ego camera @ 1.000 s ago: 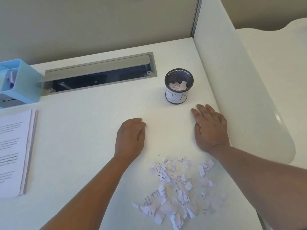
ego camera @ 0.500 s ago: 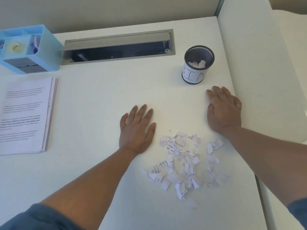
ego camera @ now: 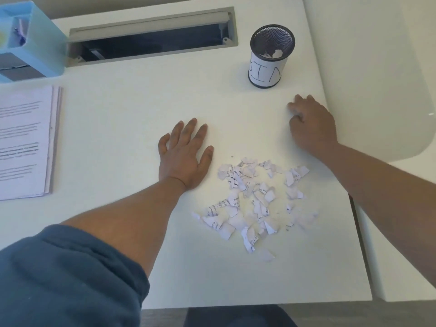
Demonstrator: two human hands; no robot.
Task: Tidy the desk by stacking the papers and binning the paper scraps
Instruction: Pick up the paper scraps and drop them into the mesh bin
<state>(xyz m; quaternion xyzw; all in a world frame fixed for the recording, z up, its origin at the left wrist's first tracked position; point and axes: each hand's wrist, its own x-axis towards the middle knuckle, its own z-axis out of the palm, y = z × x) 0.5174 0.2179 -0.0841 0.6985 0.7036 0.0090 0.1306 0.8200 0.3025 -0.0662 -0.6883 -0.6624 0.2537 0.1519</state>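
Observation:
A pile of torn paper scraps (ego camera: 253, 199) lies on the white desk (ego camera: 132, 119), near the front right. My left hand (ego camera: 185, 153) rests flat on the desk just left of the pile, fingers straight. My right hand (ego camera: 311, 125) rests on the desk beyond the pile's right side, fingers bent, holding nothing. A black mesh cup labelled BIN (ego camera: 269, 56) stands behind my right hand with a few scraps inside. A stack of printed papers (ego camera: 26, 142) lies at the left edge.
A light blue desk organiser (ego camera: 30, 41) stands at the back left. A grey cable slot (ego camera: 151, 36) is open along the back of the desk. A white partition (ego camera: 377, 79) rises along the right side.
The view has shifted so everything sits lower and further right. My left hand has flattened and spread its fingers next to the scraps. My right hand's fingers have curled slightly.

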